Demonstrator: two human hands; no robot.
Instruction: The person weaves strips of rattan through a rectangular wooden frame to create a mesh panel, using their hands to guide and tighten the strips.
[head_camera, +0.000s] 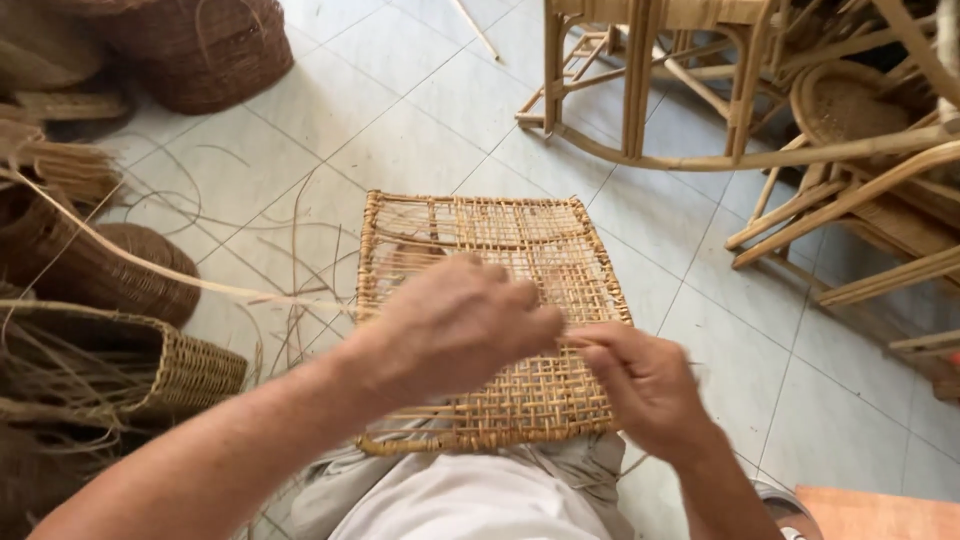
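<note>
Hands blurred, left hand (455, 325) covers woven panel (500, 250), right hand (645, 385) grip pinching thin strand (600, 345), left grip unclear.

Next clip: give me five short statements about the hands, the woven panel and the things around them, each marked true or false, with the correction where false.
1. Both hands rest on a woven cane panel. True: the left hand and the right hand meet over its near half.
2. The panel is woven all the way across. False: the far end is open, with bare strands and gaps.
3. The floor is wooden boards. False: it is pale tile.
4. Woven baskets lie on the person's left. True.
5. The chair frames are metal. False: they look like bent cane or wood.
</note>
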